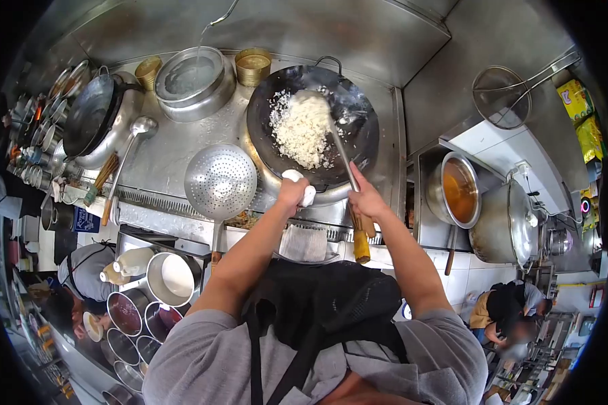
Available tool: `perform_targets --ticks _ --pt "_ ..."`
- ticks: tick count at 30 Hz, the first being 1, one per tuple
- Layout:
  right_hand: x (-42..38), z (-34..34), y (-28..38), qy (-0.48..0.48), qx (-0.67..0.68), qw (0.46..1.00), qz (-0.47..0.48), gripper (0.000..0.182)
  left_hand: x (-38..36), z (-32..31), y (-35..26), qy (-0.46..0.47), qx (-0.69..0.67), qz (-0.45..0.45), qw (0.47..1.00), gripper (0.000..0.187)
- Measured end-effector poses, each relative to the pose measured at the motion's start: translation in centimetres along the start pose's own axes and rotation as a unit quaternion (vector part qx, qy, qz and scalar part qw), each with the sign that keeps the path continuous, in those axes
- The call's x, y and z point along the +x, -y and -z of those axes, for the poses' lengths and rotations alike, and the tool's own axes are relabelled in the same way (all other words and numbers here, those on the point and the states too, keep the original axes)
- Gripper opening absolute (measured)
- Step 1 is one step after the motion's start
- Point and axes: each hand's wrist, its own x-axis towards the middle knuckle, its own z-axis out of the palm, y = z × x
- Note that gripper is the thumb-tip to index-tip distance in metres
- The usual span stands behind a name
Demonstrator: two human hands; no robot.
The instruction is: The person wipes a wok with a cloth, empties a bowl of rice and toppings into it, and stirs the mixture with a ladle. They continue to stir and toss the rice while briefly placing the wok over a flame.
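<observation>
A large black wok (361,118) sits on the stove and holds a heap of white rice (300,131). My left hand (293,192) is closed around a white cloth (308,196) at the wok's near rim. The fingers of my right hand (366,197) wrap round the handle of a metal ladle (342,154). Its head lies in the upper part of the rice, mostly hidden, and its wooden end with yellow wrapping points toward my body.
A perforated skimmer (221,181) lies left of the wok. Behind it stand a water-filled pot (190,77) and a brass-coloured tin (252,65). A bowl of orange liquid (458,190) is at right. Sauce pots (171,278) stand at lower left. Other people work on both sides.
</observation>
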Motion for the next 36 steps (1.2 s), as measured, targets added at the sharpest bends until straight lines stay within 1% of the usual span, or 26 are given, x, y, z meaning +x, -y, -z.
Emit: perform_targets --ticks 1,2,3,4,5,7,8,10,11,12,14,17,18,20,21,22,24,25,26,28,29,30,32,33,34,36 --pt "-0.5 0.4 -0.6 0.067 -0.014 0.998 0.005 0.08 0.1 0.1 0.0 0.006 0.007 0.015 1.0 0.019" --pt "-1.1 0.8 -2.1 0.071 -0.014 0.997 0.003 0.08 0.1 0.3 0.1 0.011 0.013 0.029 0.999 0.02" --pt "-2.1 1.3 -4.1 -0.006 -0.163 0.978 0.132 0.08 -0.2 0.2 -0.2 0.017 0.028 0.02 0.999 0.017" --pt "-3.1 1.1 -5.6 -0.082 -0.303 0.914 0.257 0.081 -0.4 0.2 -0.4 0.012 0.026 0.021 0.999 0.017" --pt "-4.7 0.3 -6.0 -0.076 -0.302 0.914 0.258 0.081 -0.6 0.1 -0.5 0.005 0.035 0.03 0.999 0.016" --pt "-7.7 -0.2 -5.2 -0.01 -0.333 0.939 0.08 0.084 0.2 0.2 -0.2 0.01 0.049 0.034 0.998 0.017" --pt "-6.5 -0.3 -5.8 -0.009 -0.335 0.939 0.082 0.084 0.5 0.2 -0.1 0.007 0.048 0.033 0.998 0.017" --pt "-2.3 -0.5 -7.5 0.003 -0.407 0.912 0.046 0.087 0.2 -0.1 -0.3 0.004 0.031 0.049 0.998 0.019" --pt "-0.8 -0.2 -6.6 -0.04 -0.396 0.914 0.081 0.085 0.2 -0.2 -0.1 0.003 0.029 0.05 0.998 0.019" --pt "0.1 0.2 -5.5 -0.036 -0.399 0.912 0.082 0.085 0.2 -0.2 0.1 0.001 0.013 0.036 0.999 0.02" --pt "0.3 0.4 -3.3 -0.087 -0.306 0.934 0.164 0.084 -0.3 0.2 0.5 -0.008 0.002 0.024 1.0 0.022" --pt "-4.9 1.2 -1.7 -0.074 -0.265 0.952 0.136 0.083 0.0 -0.1 0.1 -0.018 0.019 0.023 0.999 0.022" --pt "-5.4 1.0 -2.2 -0.073 -0.27 0.95 0.137 0.083 0.3 -0.2 0.3 -0.018 0.014 0.021 0.999 0.022" --pt "-5.6 -0.5 -3.6 -0.037 -0.299 0.949 0.091 0.082 0.5 0.1 0.6 -0.004 0.014 0.004 1.0 0.022" --pt "-4.4 -1.4 -4.6 -0.011 -0.318 0.942 0.11 0.082 -0.2 0.0 -0.1 -0.01 0.019 0.024 0.999 0.023" --pt "-2.8 -1.6 -5.1 -0.012 -0.317 0.942 0.113 0.082 -0.3 0.1 0.0 -0.011 0.02 0.021 1.0 0.023" --pt "-0.3 -1.3 -4.6 -0.059 -0.274 0.952 0.121 0.081 -0.1 0.2 0.1 -0.011 0.033 -0.001 0.999 0.023" --pt "-0.3 -0.7 -4.4 -0.094 -0.248 0.946 0.186 0.08 0.0 0.2 -0.1 -0.013 0.032 -0.004 0.999 0.023" --pt "-0.8 -0.3 -4.7 -0.091 -0.248 0.946 0.187 0.08 0.0 0.5 -0.2 -0.006 0.039 0.005 0.999 0.024" --pt "-5.4 0.9 -2.1 -0.08 -0.233 0.963 0.105 0.08 -0.1 0.8 -0.5 0.003 0.048 0.014 0.999 0.024" --pt "-7.5 1.3 -0.8 -0.048 -0.234 0.97 0.041 0.08 -0.1 0.7 -0.5 0.001 0.048 0.013 0.999 0.024" --pt "-7.6 1.2 -2.1 -0.048 -0.237 0.969 0.041 0.08 -0.1 0.7 -0.4 -0.002 0.048 0.015 0.999 0.025" --pt "-6.2 -0.1 -6.3 -0.035 -0.277 0.948 0.155 0.08 -0.1 0.7 -0.2 0.001 0.04 0.017 0.999 0.024" --pt "-4.8 -0.9 -7.3 0.009 -0.291 0.947 0.135 0.08 -0.2 0.7 -0.2 0.005 0.032 0.017 0.999 0.024" --pt "-3.8 -1.2 -7.3 0.007 -0.29 0.947 0.135 0.08 -0.3 0.7 -0.2 0.006 0.034 0.016 0.999 0.024" --pt "-2.3 -0.9 -6.6 -0.049 -0.271 0.95 0.148 0.08 -0.2 0.7 -0.2 0.001 0.036 0.011 0.999 0.023"
